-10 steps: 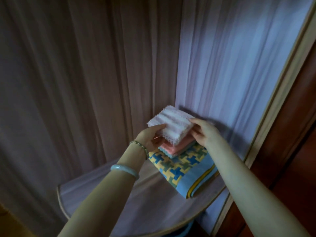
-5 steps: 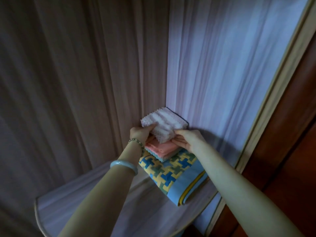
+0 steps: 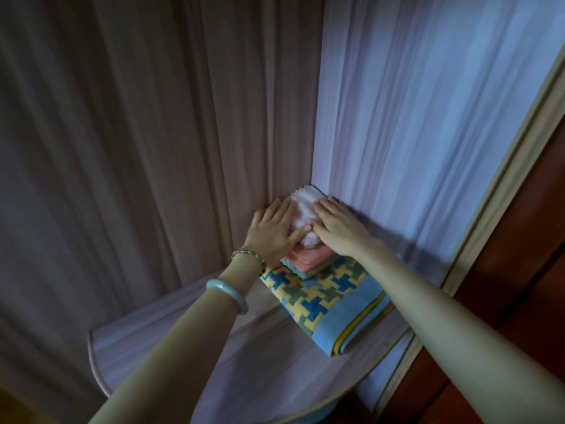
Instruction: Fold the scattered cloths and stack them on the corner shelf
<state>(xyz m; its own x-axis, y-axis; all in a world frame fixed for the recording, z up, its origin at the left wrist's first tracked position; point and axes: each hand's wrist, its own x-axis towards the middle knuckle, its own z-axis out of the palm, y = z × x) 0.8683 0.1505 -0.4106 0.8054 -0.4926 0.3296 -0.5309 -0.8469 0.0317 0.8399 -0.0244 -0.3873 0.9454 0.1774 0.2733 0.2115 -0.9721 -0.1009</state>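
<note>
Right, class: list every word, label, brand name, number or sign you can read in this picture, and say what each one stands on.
None: no readable text shows anywhere.
The patterned cloth has only blue, yellow and green cross shapes, no letters.
The white cloth, the pink cloth, the shelf and the bangle show no writing or tags.

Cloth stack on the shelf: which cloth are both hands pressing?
The white fluffy cloth on top, under the flat left hand and right hand; the pink cloth and blue-and-yellow patterned cloth lie below it.
</note>
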